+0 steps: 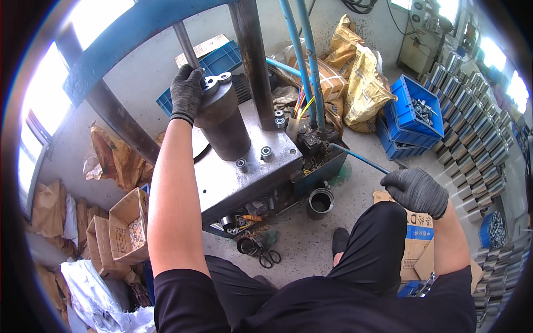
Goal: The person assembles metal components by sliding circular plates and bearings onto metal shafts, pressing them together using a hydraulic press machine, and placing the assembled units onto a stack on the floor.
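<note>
My left hand (186, 93), in a dark grey knit glove, reaches to the top of a thick dark steel cylinder (226, 130) standing on the press table. Its fingers are closed on a small metal part with round eyes (211, 84), which lies on the cylinder's top; the fingertips are partly hidden. Close above hangs a slim steel rod (186, 44). My right hand (417, 191), gloved alike, is wrapped round the end of a blue pump lever (361, 159), which runs to the hydraulic unit (313, 139). Small steel bushings (267, 153) stand on the table beside the cylinder.
Thick steel columns (252, 61) rise from the metal table (222, 191). An open-topped metal pot (320, 203) and scissors (270, 258) sit on the floor. Blue crates (413, 111) with metal parts and stacked shiny tubes (472, 139) stand right. Cardboard boxes (129, 230) are at left.
</note>
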